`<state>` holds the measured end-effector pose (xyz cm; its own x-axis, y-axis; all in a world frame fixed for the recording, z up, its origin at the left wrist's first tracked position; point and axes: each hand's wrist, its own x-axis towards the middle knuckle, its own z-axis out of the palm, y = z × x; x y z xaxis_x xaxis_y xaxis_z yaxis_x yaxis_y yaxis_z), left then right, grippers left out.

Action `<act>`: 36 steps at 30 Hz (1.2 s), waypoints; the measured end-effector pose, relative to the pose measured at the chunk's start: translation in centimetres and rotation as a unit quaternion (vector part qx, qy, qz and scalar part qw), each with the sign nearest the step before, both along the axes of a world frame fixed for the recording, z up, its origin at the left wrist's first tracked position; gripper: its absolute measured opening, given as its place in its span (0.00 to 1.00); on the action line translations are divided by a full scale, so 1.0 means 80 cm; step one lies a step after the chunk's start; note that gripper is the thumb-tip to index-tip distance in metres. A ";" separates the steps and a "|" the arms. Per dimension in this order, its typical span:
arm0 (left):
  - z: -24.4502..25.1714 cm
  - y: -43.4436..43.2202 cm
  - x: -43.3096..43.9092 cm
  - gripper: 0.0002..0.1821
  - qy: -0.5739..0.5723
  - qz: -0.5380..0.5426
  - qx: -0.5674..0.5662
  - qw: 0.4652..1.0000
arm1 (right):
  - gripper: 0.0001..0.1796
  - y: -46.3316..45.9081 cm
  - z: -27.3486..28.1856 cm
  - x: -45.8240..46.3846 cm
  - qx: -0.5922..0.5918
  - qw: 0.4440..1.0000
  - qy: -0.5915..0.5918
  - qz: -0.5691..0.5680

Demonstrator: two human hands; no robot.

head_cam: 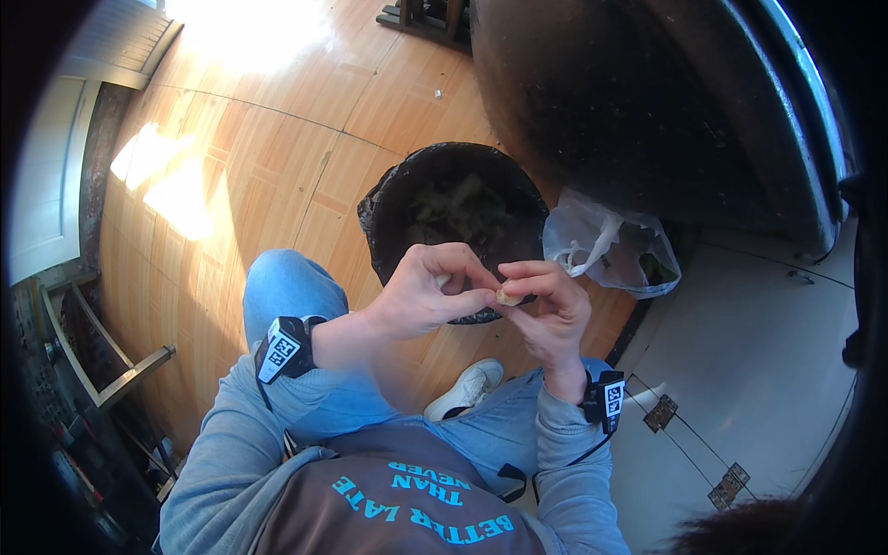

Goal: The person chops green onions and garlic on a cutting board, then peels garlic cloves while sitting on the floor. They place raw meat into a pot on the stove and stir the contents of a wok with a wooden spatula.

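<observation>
In front of my body, both hands meet over the near rim of a bin lined with a black plastic bag. A small pale yellowish piece, which looks like a garlic clove, is pinched in the fingertips of my right hand. The thumb and index finger of my left hand grip it from the other side. Another whitish bit shows in the curl of my left fingers. Green leafy scraps lie inside the bin, dim in its shade.
To the bin's right sits a translucent plastic bag with something dark green in it. A large dark round-edged object overhangs the upper right. A metal frame stands left on the wood-patterned floor. White tiles lie right.
</observation>
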<state>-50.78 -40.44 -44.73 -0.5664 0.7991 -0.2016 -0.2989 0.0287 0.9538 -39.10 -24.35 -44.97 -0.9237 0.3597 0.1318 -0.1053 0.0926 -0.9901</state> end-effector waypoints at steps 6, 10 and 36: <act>0.002 -0.002 0.001 0.02 0.004 -0.010 -0.055 0.998 | 0.12 -0.002 0.006 0.002 0.118 0.993 -0.008 0.020; 0.005 -0.002 0.006 0.01 0.015 0.009 -0.072 0.997 | 0.13 -0.003 0.008 0.001 0.156 0.987 0.009 0.027; 0.004 -0.008 -0.013 0.04 0.205 0.058 -0.072 0.974 | 0.17 0.000 -0.008 0.003 -0.270 0.959 -0.079 0.032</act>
<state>-51.81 -41.11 -44.38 -0.7078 0.7050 -0.0448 0.0978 0.1605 0.9822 -38.89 -24.39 -45.59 -0.9393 0.2779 -0.2012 0.0615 -0.4406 -0.8956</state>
